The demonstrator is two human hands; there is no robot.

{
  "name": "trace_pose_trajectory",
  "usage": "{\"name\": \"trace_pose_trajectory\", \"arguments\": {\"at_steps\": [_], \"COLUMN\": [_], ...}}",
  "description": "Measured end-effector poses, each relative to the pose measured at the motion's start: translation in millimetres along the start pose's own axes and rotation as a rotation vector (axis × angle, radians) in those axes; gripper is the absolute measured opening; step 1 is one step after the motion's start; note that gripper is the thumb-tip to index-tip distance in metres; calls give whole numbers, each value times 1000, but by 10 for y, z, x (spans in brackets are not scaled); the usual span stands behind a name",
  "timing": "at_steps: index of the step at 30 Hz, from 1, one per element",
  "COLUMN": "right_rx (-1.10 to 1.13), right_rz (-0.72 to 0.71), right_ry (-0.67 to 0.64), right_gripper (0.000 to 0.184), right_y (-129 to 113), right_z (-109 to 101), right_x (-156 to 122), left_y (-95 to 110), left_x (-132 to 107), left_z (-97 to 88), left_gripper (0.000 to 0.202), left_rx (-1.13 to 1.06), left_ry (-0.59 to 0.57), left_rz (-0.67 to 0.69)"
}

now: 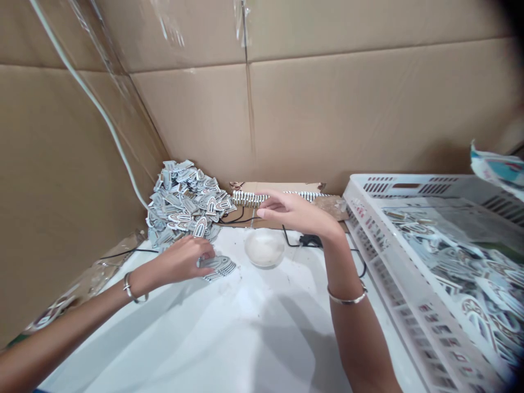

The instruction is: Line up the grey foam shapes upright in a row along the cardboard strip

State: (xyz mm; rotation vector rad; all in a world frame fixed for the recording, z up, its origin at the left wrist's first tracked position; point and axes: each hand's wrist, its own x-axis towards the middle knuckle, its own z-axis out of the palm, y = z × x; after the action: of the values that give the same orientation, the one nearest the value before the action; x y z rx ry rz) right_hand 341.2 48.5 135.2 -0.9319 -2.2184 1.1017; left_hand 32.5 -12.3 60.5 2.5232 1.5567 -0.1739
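Observation:
My left hand (184, 259) rests on the white table (245, 327) with its fingers curled round a small fanned stack of grey arch-shaped cut-outs (219, 266). Just behind it lies a big heap of the same cut-outs (186, 199) in the corner. My right hand (292, 210) hovers over the back of the table, fingers pinched at a thin thread (252, 210) beside a row of small white pieces (249, 197) laid on a cardboard strip. A shallow white dish (264, 248) sits below that hand.
A white plastic crate (409, 305) full of printed cut-outs fills the right side. Cardboard walls (327, 109) enclose the back and left. A white cable (102, 114) runs down the left wall, and black wires (295, 240) cross the table's back.

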Motion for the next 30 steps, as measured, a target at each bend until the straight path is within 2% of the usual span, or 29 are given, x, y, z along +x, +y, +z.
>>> {"name": "trace_pose_trajectory", "arguments": {"at_steps": [11,22,27,30], "right_rx": [-9,-33,-46,-42], "right_rz": [-9,-6,11,12], "right_ry": [8,5,-2,-3], "right_gripper": [46,45,48,47], "right_y": [46,59,47,51], "right_z": [-32,-54,-53,-52], "right_x": [-5,-4,7,10], "left_y": [-19,-2,92,166], "left_x": [14,18,50,96], "left_z": [4,-35,59,179], "left_gripper": [32,33,65,73], "left_rx": [5,15,18,51], "left_ry": [3,-33,-57,-74], "left_rz": [36,-7,-25,-32]}}
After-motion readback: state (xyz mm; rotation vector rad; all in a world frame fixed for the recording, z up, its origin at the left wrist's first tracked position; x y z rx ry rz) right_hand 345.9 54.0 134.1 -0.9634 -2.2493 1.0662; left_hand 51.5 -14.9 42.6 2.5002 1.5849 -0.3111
